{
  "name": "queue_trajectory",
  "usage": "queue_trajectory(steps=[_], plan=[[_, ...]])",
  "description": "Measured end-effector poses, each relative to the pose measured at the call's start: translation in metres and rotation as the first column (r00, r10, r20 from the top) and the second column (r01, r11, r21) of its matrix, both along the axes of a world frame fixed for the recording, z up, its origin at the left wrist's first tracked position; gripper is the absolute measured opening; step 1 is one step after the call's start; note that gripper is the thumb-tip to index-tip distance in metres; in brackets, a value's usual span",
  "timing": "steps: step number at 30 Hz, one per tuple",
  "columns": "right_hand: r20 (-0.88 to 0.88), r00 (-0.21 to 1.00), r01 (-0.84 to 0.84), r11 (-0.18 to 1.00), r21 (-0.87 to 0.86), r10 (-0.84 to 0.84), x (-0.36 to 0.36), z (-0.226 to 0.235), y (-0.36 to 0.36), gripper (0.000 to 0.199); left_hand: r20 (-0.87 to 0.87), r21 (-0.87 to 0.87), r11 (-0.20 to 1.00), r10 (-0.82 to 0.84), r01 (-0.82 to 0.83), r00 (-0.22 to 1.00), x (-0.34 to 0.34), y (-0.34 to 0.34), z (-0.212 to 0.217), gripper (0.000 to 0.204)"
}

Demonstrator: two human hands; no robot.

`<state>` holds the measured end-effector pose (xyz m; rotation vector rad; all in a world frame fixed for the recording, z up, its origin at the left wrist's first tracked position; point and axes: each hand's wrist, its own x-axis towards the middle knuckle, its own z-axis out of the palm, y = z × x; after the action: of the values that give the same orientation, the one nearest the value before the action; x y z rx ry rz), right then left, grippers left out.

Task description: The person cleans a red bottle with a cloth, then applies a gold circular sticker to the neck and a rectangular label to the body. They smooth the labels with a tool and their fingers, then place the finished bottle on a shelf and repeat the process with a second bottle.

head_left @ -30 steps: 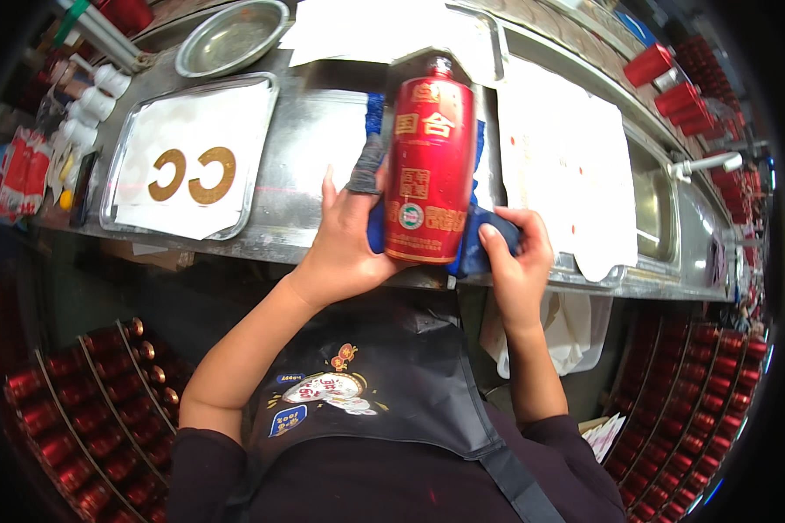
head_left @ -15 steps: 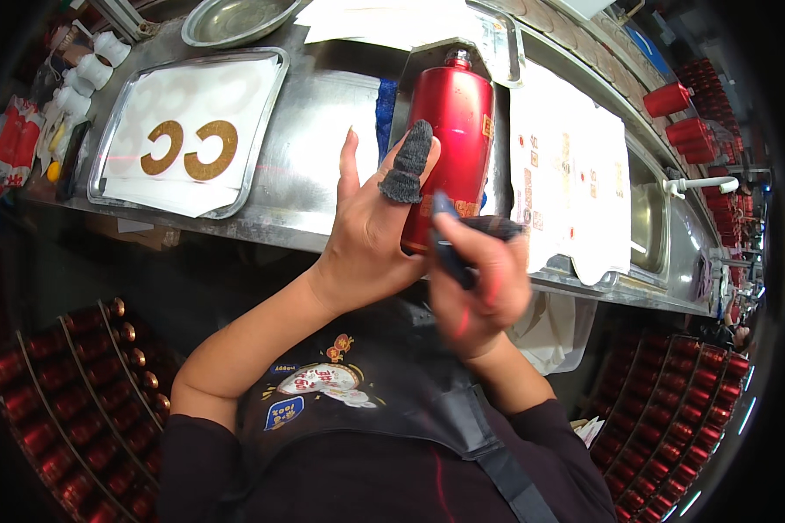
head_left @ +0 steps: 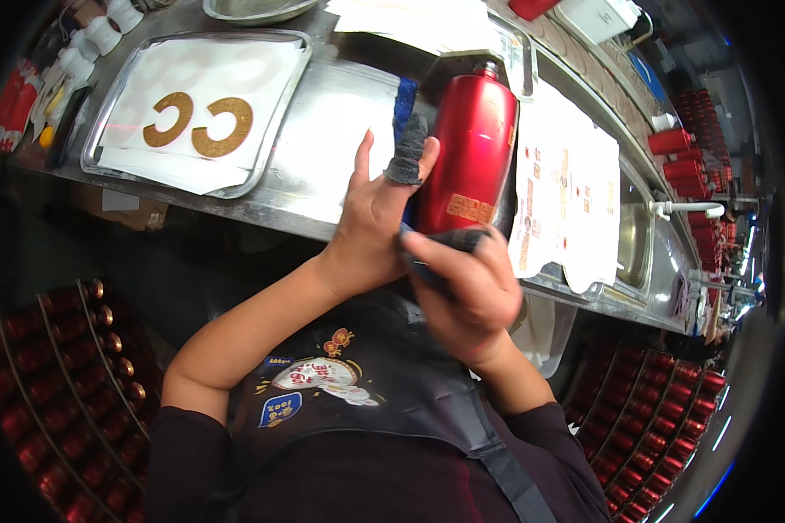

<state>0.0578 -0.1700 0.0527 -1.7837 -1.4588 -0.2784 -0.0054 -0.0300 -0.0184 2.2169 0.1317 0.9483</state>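
Observation:
A glossy red bottle (head_left: 475,131) lies on the steel bench, its neck pointing away from me. A gold patterned label (head_left: 470,207) is on its near end. My left hand (head_left: 371,213) holds the bottle at its left side, one finger in a dark knit sleeve (head_left: 407,155) and another finger raised. Close to the bottle's base, my right hand (head_left: 471,292) is closed around a slim dark hand tool (head_left: 429,277), blurred by motion and largely covered by the fingers. A dark sleeve (head_left: 459,241) covers a finger of that hand too. Whether the tool touches the bottle is unclear.
On the left, a metal tray (head_left: 301,65) carries white sheets and two gold C-shaped pieces (head_left: 222,127). White printed sheets (head_left: 567,192) lie right of the bottle, beside a sink (head_left: 635,244) with a white faucet (head_left: 689,209). Racks of red bottles (head_left: 70,392) stand below.
My right hand has drawn down and slightly left, toward the bottle's base. The left hand keeps its place at the bottle. The whole view has tilted slightly.

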Motion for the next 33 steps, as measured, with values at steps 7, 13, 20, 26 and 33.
queue_trajectory(steps=[7,13,20,26,33], plan=[[0.144,0.988,0.052,0.999,0.014,-0.053,0.011,-0.004,-0.008,0.049,0.053,0.067,0.998,-0.018,0.014,0.998,0.005,0.000,0.005,0.094],[0.084,0.981,0.178,0.984,-0.010,-0.176,0.009,0.002,-0.017,0.039,0.021,0.021,0.998,-0.055,0.055,0.998,0.002,-0.002,0.013,0.091],[-0.099,0.995,0.022,1.000,0.016,-0.020,0.016,0.008,-0.028,0.039,-0.032,0.000,0.998,-0.059,0.059,0.998,-0.001,-0.002,0.013,0.095],[-0.582,0.792,0.300,0.948,0.110,-0.183,0.086,0.010,0.018,0.015,-0.120,-0.055,0.991,-0.128,0.122,0.985,-0.008,-0.003,0.018,0.099],[-0.056,0.978,-0.196,0.979,0.051,0.199,0.026,-0.010,-0.045,0.025,-0.136,-0.014,0.987,-0.159,0.159,0.978,-0.008,0.002,0.000,0.101]])
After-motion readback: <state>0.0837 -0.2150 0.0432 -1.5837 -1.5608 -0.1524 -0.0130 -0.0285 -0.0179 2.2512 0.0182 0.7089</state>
